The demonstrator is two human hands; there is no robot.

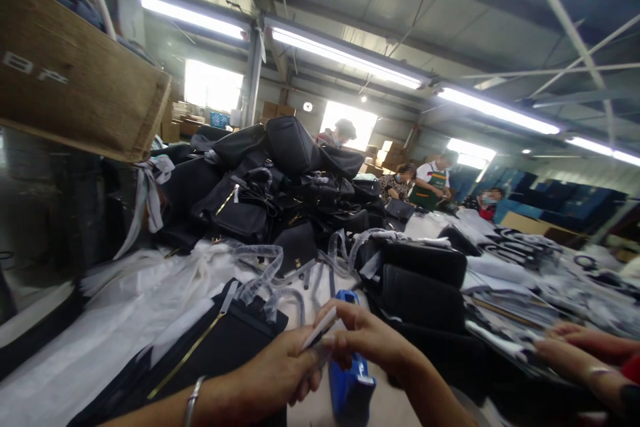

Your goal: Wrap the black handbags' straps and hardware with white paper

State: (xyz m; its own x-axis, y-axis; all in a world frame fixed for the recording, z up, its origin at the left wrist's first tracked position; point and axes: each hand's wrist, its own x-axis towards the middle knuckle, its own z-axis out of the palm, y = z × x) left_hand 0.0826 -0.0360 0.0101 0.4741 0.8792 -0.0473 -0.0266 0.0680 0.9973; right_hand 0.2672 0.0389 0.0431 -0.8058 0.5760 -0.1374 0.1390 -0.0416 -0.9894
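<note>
My left hand and my right hand meet at the front middle. Both have their fingers closed on a thin white strip, whose exact kind I cannot make out. Just beneath my right hand stands a blue tape dispenser, partly covered by the fingers. A black bag with a gold zipper lies flat under my left forearm. Its strap, wrapped in clear plastic, curls up behind my hands.
A big heap of black bags rises ahead. White wrapping sheets spread at left, below a brown fabric bin. Black bags are stacked at right, beside another person's hands. Several people work farther back.
</note>
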